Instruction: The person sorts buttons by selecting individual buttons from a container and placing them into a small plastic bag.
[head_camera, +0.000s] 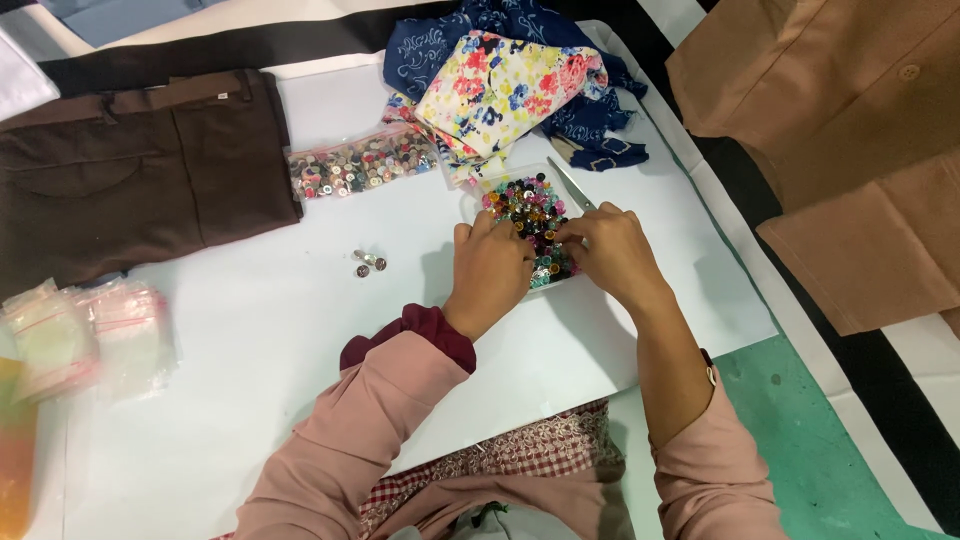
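Fingers of my left hand (490, 265) and right hand (610, 250) curl, pinching into the button heap (530, 215), steadying it for sorting.

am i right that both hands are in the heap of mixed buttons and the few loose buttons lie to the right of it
Not quite. Both hands, left and right, are at the heap of mixed buttons, but the head view shows the loose buttons to its left.

Two bare hands, the left hand (490, 265) and the right hand (610, 250), worked in one clear plastic bag of mixed coloured buttons (530, 215). One second clear bag of pale and dark buttons (360, 165) lay nearby. Three loose silver metal buttons (368, 264) sat on the white sheet. One pair of folded dark brown trousers (130, 170) was there, and one pair of steel scissors (570, 185).
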